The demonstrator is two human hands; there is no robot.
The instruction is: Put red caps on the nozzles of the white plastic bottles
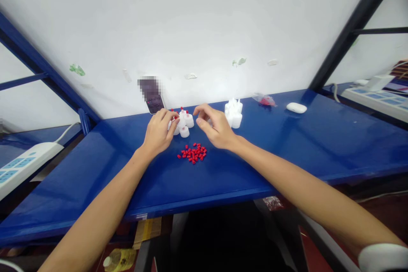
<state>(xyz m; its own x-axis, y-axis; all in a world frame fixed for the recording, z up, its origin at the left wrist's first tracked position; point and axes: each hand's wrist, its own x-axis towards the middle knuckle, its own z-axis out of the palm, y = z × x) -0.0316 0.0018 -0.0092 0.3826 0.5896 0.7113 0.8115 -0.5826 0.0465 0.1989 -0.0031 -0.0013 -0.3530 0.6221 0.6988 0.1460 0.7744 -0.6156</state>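
Observation:
White bottles with red caps (188,120) stand grouped at the middle back of the blue table. My left hand (160,131) is at the left side of this group, thumb and fingertips pinched near a red cap; whether it grips the cap is too small to tell. My right hand (216,125) is just right of the group, fingers curled with a gap between thumb and forefinger and nothing visible in it. In front of the bottles lies a loose pile of small red caps (194,153). More white bottles (234,114) stand beyond my right hand, close together.
A phone (155,103) leans on the wall at the back left. Toward the back right lie a clear bag with red pieces (266,101) and a white oval case (296,107). Power strips flank the table, one on the left (30,163) and another on the right (379,101).

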